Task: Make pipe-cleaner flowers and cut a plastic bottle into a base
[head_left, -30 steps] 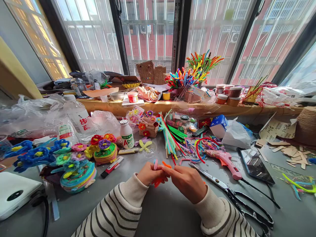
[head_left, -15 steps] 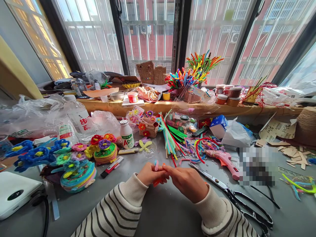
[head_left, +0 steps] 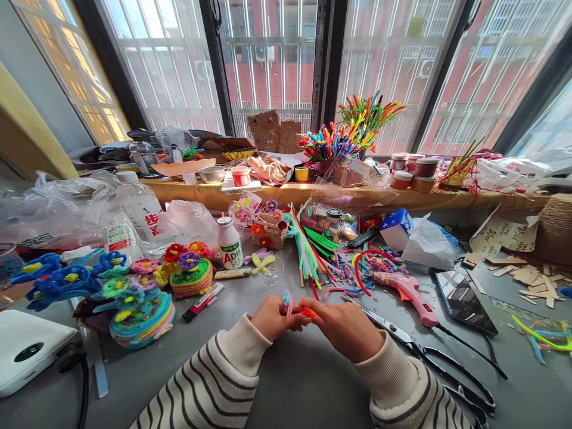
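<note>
In front of me, over the grey table, my two hands meet at the fingertips. My left hand (head_left: 273, 317) is closed, its thumb pressed to the fingers on an orange fuzzy piece (head_left: 308, 312), apparently pipe cleaner. My right hand (head_left: 351, 330) pinches the same piece from the other side, and the fingers hide most of it. A small pink and blue fuzzy loop (head_left: 288, 301) stands up at my left index finger; whether it is worn or held I cannot tell. Just beyond the hands lies a bundle of pipe cleaners (head_left: 304, 250).
Large scissors (head_left: 402, 333) lie right of my right hand, beside a pink glue gun (head_left: 413, 298) and a phone (head_left: 465, 301). To the left are a glue stick (head_left: 202, 302), a white bottle (head_left: 229, 243) and fuzzy flowers (head_left: 127, 286) on a round striped base. Craft supplies crowd the windowsill (head_left: 277, 193).
Both hands have shifted slightly and turned. The orange part that hung below the fingers is now out of sight, with orange showing between the fingertips. More of the pink and blue loop shows.
</note>
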### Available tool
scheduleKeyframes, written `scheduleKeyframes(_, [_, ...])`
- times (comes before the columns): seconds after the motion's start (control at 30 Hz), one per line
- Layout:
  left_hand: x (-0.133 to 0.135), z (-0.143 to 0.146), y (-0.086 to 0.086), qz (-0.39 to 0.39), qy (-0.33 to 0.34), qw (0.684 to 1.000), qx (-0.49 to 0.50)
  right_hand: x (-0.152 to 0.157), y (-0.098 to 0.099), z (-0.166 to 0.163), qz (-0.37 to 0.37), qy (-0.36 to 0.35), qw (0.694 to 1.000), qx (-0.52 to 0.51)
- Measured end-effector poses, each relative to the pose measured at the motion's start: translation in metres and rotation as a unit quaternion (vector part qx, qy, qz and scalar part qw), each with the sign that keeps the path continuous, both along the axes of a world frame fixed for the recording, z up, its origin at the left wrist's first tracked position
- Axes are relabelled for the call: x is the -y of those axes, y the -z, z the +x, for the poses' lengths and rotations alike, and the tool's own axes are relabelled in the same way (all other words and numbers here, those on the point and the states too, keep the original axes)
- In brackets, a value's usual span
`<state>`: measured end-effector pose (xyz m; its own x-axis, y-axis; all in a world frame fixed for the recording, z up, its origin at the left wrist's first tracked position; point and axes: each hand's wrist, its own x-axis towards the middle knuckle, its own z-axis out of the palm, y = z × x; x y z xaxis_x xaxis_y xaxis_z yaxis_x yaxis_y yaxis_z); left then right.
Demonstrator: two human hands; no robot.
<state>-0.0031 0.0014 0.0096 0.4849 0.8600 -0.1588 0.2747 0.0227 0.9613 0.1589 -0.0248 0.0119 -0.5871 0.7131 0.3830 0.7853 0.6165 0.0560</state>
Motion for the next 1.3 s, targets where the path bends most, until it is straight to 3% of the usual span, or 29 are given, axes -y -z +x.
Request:
scheduleKeyframes(0.43, [0.001, -0.001, 0.0, -0.013, -0.002, 1.0, -0.015, -0.001, 0.0, 0.004, -0.037, -0.03, 0.999, 0.006])
scheduleKeyframes(0.93, [0.0, -0.003, 0.004, 0.011, 0.044, 0.999, 0.001, -0.001, -0.004, 0.007, -0.097, 0.01, 0.995, -0.018])
scheduleKeyframes(1.13, [0.0, -0.004, 0.006, 0.098, 0.051, 0.994, -0.022, -0.002, -0.003, 0.006, -0.106, -0.001, 0.988, -0.11])
scheduleKeyframes(1.3, [-0.002, -0.006, 0.01, 0.263, 0.082, 0.956, -0.102, -0.004, 0.001, 0.004, -0.118, -0.002, 0.984, -0.135])
